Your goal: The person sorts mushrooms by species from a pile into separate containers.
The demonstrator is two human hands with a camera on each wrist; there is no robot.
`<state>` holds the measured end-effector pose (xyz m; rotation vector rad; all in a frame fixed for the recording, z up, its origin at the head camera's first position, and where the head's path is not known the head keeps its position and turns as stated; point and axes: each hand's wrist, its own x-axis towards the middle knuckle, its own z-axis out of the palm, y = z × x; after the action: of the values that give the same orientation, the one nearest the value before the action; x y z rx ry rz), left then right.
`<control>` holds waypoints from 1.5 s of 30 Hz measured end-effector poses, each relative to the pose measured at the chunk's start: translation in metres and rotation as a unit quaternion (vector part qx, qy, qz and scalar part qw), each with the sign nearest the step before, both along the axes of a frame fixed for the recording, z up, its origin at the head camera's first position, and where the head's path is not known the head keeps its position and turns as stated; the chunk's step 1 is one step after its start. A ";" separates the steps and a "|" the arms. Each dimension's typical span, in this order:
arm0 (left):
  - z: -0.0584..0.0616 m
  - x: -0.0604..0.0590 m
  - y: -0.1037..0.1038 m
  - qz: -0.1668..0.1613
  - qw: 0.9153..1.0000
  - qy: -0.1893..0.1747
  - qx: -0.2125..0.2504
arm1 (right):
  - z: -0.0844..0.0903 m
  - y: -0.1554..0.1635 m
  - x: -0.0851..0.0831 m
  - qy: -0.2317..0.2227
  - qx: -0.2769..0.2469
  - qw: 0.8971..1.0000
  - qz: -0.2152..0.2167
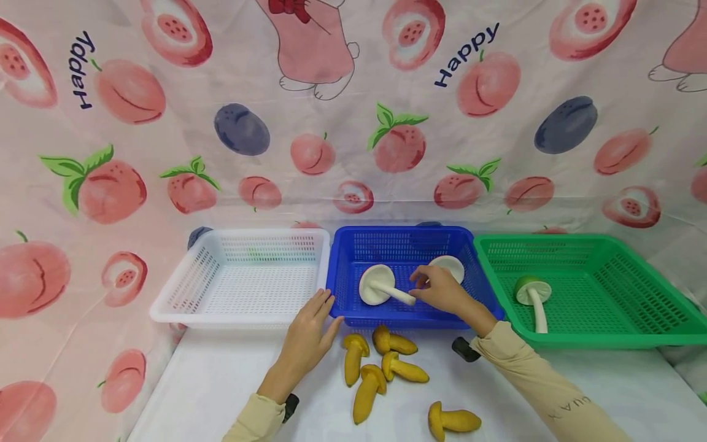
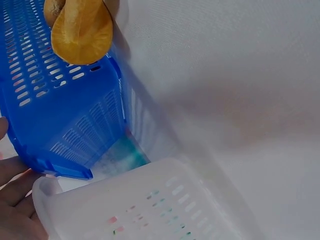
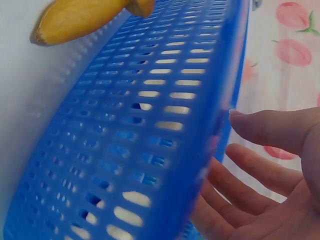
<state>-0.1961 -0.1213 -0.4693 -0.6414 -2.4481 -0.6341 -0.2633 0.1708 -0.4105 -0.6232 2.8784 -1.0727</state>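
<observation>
My right hand (image 1: 424,286) is inside the blue basket (image 1: 403,245), fingers loosely spread and the palm empty in the right wrist view (image 3: 260,170). Its fingertips hover by the stem of a white mushroom (image 1: 378,285) lying in that basket. A second white mushroom (image 1: 450,264) lies behind the hand, partly hidden. My left hand (image 1: 323,310) lies flat with straight fingers against the front rims where the blue basket meets the white basket (image 1: 243,279). In the left wrist view its fingers (image 2: 15,200) touch the white basket (image 2: 150,205).
The green basket (image 1: 607,294) on the right holds a green-capped mushroom (image 1: 533,296). Several yellow mushrooms (image 1: 386,365) lie on the white table in front of the blue basket; one cap (image 2: 80,30) shows against the blue wall. A peach-print cloth hangs behind.
</observation>
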 end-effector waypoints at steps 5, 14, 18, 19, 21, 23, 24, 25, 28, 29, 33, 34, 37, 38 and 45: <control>0.001 0.004 0.000 0.003 1.000 -0.009 0.011 | 0.011 0.007 0.011 0.010 -0.006 1.000 0.012; 0.003 0.020 0.001 -0.013 0.999 -0.012 0.040 | 0.026 0.026 0.037 0.089 0.037 0.995 0.021; 0.003 0.032 0.001 -0.027 0.997 -0.002 0.075 | 0.022 0.039 0.053 0.118 0.065 0.991 0.002; 0.002 0.035 0.001 -0.028 0.996 -0.007 0.088 | 0.020 0.042 0.057 0.127 0.070 0.989 -0.005; 0.001 0.042 0.002 -0.021 0.993 -0.018 0.111 | 0.014 0.050 0.064 0.137 0.083 0.987 -0.025; 0.001 0.048 0.004 -0.007 0.990 -0.041 0.133 | 0.007 0.058 0.069 0.132 0.100 0.985 -0.050; 0.000 0.051 0.005 0.002 0.988 -0.059 0.143 | 0.004 0.062 0.072 0.126 0.111 0.984 -0.062; 0.000 0.053 0.006 0.009 0.985 -0.078 0.154 | 0.000 0.065 0.074 0.120 0.126 0.982 -0.074; -0.002 0.056 0.011 0.023 0.971 -0.136 0.193 | -0.012 0.076 0.080 0.100 0.171 0.975 -0.098; -0.003 0.056 0.012 0.025 0.966 -0.155 0.205 | -0.017 0.079 0.081 0.102 0.188 0.972 -0.100; -0.010 0.055 0.018 0.042 0.950 -0.213 0.224 | -0.031 0.086 0.084 0.134 0.216 0.961 -0.108; -0.013 0.055 0.020 0.047 0.948 -0.225 0.221 | -0.033 0.087 0.084 0.145 0.220 0.958 -0.111; -0.020 0.052 0.025 0.052 0.942 -0.254 0.213 | -0.038 0.088 0.085 0.175 0.227 0.950 -0.123; -0.021 0.051 0.027 0.050 0.940 -0.263 0.212 | -0.039 0.088 0.085 0.184 0.231 0.947 -0.128; -0.029 0.047 0.035 0.041 0.936 -0.294 0.188 | -0.049 0.086 0.083 0.245 0.231 0.932 -0.136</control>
<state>-0.1495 -0.0866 -0.4981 -0.2040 -2.7383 -1.3805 -0.1799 0.2566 -0.4591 -0.5271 3.5434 -0.2152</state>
